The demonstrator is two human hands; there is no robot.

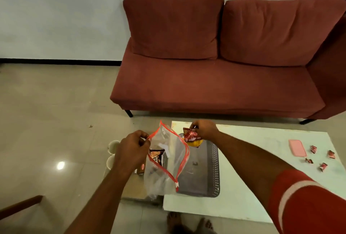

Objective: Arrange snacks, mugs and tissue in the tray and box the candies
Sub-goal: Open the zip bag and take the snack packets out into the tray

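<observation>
1. In the lower middle of the frame, the left hand (133, 151) pinches the red zip rim of a clear zip bag (168, 160), fingers curled on the plastic and holding its mouth wide.
2. Just right of the mouth, the right hand (204, 129) pinches the top edge of a red-and-yellow snack packet (192, 139). The packet hangs clear of the bag, over the far left corner of the grey tray (215, 168).
3. The step looks like carrying this packet from bag to tray. It is best lowered flat into a far corner and laid against the perforated wall, so the middle stays free for the mugs and tissue.
4. The left hand would do well to hold the rim taut and high. A second dark packet (156, 156) sits inside, and a slack mouth could spill it.
5. Two pale mugs (113, 146) show at the left, partly hidden by the left wrist; what they stand on cannot be told.
6. At the right of the frame, on the pale table (252, 192), a pink box (297, 148) lies near five loose red candies (313, 149), none boxed yet.
7. Print on the held packet reads roughly "BHUJIA SEV", with "10" near the top. The writing on the bagged packet is too blurred to read.
</observation>
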